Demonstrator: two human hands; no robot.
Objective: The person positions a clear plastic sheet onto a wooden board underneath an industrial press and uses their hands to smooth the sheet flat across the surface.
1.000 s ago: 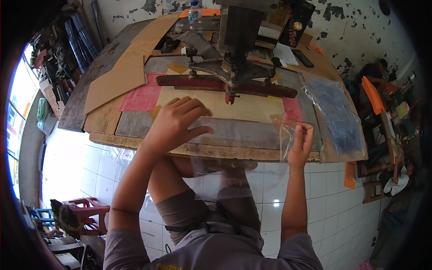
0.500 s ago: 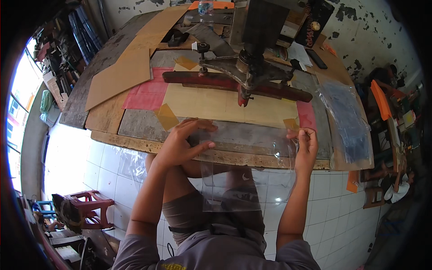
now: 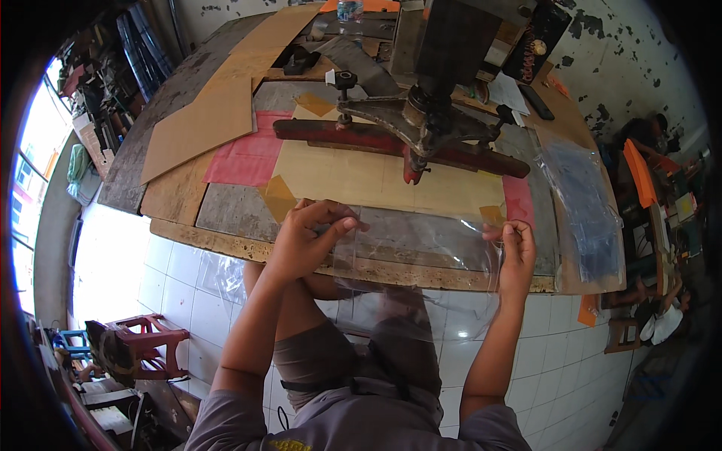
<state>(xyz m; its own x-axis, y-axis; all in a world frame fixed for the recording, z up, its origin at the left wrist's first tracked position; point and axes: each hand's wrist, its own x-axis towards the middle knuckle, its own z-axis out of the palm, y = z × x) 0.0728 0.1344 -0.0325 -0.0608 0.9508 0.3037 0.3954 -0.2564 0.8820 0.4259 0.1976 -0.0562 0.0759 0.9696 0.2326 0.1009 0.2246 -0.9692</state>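
Note:
A clear plastic sheet point(image 3: 425, 244) is stretched between my two hands at the table's front edge, its lower part hanging over my lap. My left hand point(image 3: 310, 234) pinches its left upper corner between thumb and fingers. At the opposite corner, my right hand point(image 3: 515, 252) grips the sheet the same way. Just beyond lies a cream-coloured pad point(image 3: 353, 177) with pink ends, held by brownish tape point(image 3: 277, 197). Above the pad is a long red-edged press bar point(image 3: 361, 139) on a dark metal bracket.
Brown cardboard point(image 3: 199, 131) lies on the table's left. A stack of clear plastic sheets point(image 3: 579, 210) lies at the right edge. Loose clear plastic point(image 3: 222, 274) hangs below the front edge. A red stool point(image 3: 150, 342) stands on the floor at left. Other people are at far right.
My left thumb and fingers have closed on the sheet's left corner; before, they were spread apart. The hanging part of the sheet has risen slightly. My right hand still grips its corner.

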